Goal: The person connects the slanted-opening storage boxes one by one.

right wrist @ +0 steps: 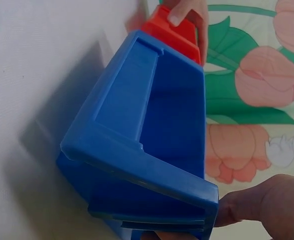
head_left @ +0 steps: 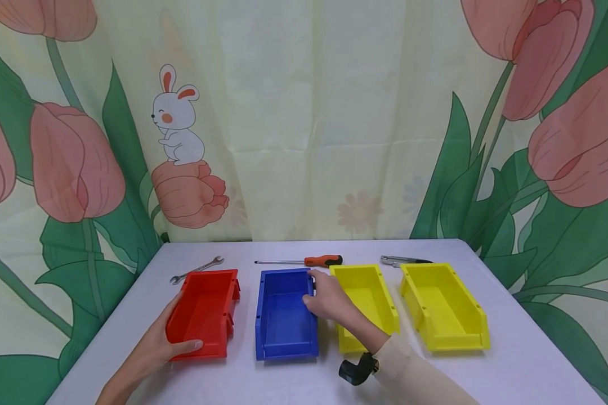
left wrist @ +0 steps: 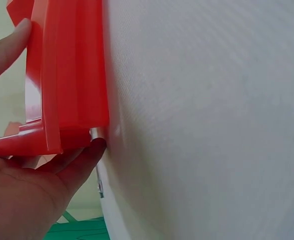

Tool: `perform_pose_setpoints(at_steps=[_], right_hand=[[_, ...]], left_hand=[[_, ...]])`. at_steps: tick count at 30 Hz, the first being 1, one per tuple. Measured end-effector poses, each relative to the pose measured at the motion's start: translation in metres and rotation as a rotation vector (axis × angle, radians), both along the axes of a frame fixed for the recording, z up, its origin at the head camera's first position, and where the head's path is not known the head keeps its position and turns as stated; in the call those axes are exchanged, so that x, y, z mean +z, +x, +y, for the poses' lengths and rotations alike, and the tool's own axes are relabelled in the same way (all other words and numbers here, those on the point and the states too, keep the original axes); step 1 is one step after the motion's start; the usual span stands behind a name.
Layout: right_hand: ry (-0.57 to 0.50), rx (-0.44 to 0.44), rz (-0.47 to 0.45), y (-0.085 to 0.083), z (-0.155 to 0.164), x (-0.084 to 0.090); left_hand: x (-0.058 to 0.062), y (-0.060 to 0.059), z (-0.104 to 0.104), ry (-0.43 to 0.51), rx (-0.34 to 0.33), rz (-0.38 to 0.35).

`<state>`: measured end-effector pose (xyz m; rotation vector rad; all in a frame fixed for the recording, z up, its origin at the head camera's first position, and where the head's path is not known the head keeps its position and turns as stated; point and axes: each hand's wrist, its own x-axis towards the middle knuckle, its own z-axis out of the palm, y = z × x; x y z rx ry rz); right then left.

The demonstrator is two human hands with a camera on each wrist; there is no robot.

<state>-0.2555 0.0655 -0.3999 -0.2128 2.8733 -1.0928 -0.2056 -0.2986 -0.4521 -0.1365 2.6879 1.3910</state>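
Observation:
An open-topped red plastic bin (head_left: 202,306) stands at the left of the table. My left hand (head_left: 154,340) grips it by its left side, thumb over the front edge; in the left wrist view fingers (left wrist: 89,157) reach under its rim. To its right is a blue bin (head_left: 286,320) of the same shape. My right hand (head_left: 329,298) pinches its right rim near the back corner. In the right wrist view the blue bin (right wrist: 172,110) fills the middle, with the thumb (right wrist: 232,207) against its rim and the other fingers mostly hidden below.
Two yellow bins, one (head_left: 367,298) beside my right hand and another (head_left: 443,309) farther right, continue the row. Behind the bins lie a wrench (head_left: 197,269), an orange-handled screwdriver (head_left: 324,261) and a metal tool (head_left: 402,260) like pliers. A printed curtain (head_left: 309,112) hangs behind the table.

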Motion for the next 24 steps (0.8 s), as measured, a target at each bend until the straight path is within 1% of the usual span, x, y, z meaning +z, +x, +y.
perform_pose_setpoints(at_steps=[10,18,24], right_hand=[[-0.014,-0.001,0.029,-0.006,0.001,0.005],[-0.029,0.023,0.037,-0.01,-0.002,0.021],[-0.073,0.018,0.017,-0.01,-0.007,0.031]], left_hand=[[0.001,-0.002,0.005,0.001,-0.015,0.015],[-0.001,-0.003,0.014,0.001,0.0,0.017],[-0.003,-0.004,0.023,-0.004,0.003,0.02]])
